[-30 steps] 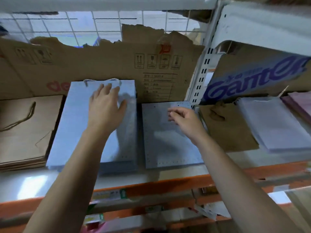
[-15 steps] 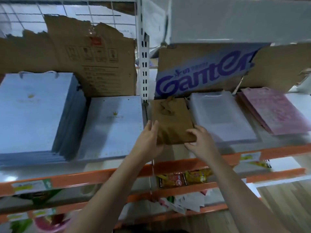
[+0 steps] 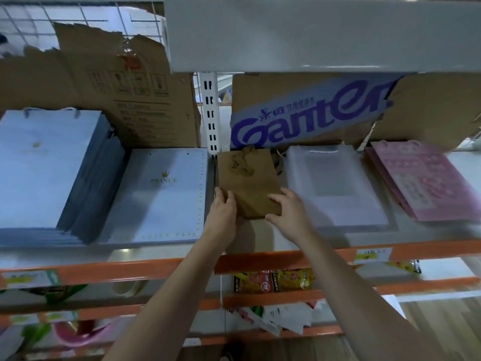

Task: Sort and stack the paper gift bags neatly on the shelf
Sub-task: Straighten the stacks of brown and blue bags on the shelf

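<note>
The brown bags (image 3: pixel 247 183) are gripped at their near corners by left hand (image 3: pixel 223 214) and right hand (image 3: pixel 290 212); a PRINCE bag (image 3: pixel 161 194) is laid at nine o'clock, Ganten cardboard (image 3: pixel 312 113) at twelve.

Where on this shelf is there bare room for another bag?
Bare shelf shows in front of the small brown bags, up to the orange front rail, and right of the pink bags. The left half is crowded: the large blue stack and the Prince stack lie side by side.
</note>
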A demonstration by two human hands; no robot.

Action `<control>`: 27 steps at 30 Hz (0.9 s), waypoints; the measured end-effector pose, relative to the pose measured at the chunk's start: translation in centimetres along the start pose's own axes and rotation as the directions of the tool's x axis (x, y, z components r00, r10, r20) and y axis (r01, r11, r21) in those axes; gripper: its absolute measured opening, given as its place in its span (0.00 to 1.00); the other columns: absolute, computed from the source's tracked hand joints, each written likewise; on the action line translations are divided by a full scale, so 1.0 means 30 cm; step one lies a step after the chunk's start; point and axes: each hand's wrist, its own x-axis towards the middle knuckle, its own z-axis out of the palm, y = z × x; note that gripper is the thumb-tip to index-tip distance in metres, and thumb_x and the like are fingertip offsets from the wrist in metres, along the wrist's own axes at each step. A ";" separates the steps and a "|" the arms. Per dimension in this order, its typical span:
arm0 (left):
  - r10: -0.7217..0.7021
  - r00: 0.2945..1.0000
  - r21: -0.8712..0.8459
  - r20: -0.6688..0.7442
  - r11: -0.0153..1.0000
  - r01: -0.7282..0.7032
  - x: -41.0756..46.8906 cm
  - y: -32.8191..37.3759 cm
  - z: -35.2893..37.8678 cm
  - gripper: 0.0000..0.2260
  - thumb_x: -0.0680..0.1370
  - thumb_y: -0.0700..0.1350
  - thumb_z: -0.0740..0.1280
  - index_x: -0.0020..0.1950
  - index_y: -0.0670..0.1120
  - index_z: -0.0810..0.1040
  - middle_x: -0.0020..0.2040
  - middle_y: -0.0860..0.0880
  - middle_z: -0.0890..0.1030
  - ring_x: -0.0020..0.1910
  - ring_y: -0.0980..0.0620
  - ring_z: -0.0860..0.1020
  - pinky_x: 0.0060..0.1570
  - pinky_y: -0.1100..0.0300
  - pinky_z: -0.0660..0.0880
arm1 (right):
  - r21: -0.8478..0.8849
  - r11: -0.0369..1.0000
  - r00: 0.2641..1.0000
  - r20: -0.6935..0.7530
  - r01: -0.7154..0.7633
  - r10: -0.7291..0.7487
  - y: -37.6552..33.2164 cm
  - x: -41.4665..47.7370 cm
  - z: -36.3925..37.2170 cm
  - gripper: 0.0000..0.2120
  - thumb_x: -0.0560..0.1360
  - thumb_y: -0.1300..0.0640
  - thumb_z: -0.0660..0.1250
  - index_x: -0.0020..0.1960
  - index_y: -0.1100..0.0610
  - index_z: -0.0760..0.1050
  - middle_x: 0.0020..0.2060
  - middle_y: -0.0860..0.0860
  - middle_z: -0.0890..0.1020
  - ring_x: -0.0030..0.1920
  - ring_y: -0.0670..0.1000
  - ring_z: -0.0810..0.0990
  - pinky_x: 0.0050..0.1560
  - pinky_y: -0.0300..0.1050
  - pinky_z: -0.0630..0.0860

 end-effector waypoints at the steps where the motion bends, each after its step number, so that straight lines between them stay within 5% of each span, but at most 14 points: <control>1: -0.002 1.000 0.002 0.008 1.000 0.002 0.007 0.002 -0.003 0.32 0.81 0.45 0.63 0.79 0.41 0.49 0.78 0.37 0.41 0.76 0.39 0.55 0.73 0.49 0.60 | 0.009 1.000 1.000 0.001 -0.010 0.010 -0.003 0.004 0.000 0.28 0.74 0.57 0.72 0.72 0.55 0.68 0.75 0.55 0.61 0.74 0.56 0.61 0.73 0.51 0.61; 8: 0.070 0.996 -0.081 0.056 0.995 -0.065 0.025 -0.018 0.003 0.30 0.81 0.46 0.62 0.79 0.46 0.51 0.78 0.38 0.48 0.75 0.40 0.59 0.71 0.49 0.65 | 0.011 1.000 1.000 -0.008 -0.029 0.029 0.023 -0.007 0.021 0.27 0.75 0.59 0.70 0.73 0.56 0.68 0.75 0.55 0.61 0.75 0.55 0.60 0.72 0.47 0.59; 16: 0.031 0.999 0.030 -0.013 0.999 -0.031 0.062 -0.013 -0.019 0.30 0.82 0.40 0.60 0.79 0.40 0.47 0.78 0.38 0.41 0.77 0.39 0.46 0.74 0.50 0.52 | 0.010 1.000 1.000 -0.025 -0.014 0.014 0.001 0.036 0.036 0.27 0.77 0.58 0.68 0.74 0.54 0.66 0.76 0.56 0.60 0.75 0.56 0.60 0.72 0.54 0.65; 21: 0.120 0.985 0.037 -0.128 0.993 -0.116 0.013 0.044 -0.001 0.32 0.79 0.34 0.62 0.79 0.42 0.50 0.79 0.42 0.44 0.78 0.44 0.41 0.75 0.53 0.46 | -0.020 0.997 0.987 -0.139 0.074 -0.076 0.066 -0.028 -0.081 0.21 0.76 0.57 0.69 0.69 0.55 0.73 0.72 0.54 0.67 0.72 0.53 0.65 0.69 0.40 0.57; 27: 0.366 0.928 -0.161 -0.074 0.914 -0.374 -0.041 0.241 0.090 0.30 0.80 0.50 0.64 0.78 0.47 0.56 0.80 0.49 0.50 0.78 0.51 0.50 0.75 0.53 0.57 | 0.001 0.999 0.926 -0.374 -0.042 0.040 0.299 -0.094 -0.283 0.14 0.74 0.56 0.71 0.60 0.55 0.79 0.68 0.54 0.73 0.68 0.53 0.71 0.63 0.38 0.62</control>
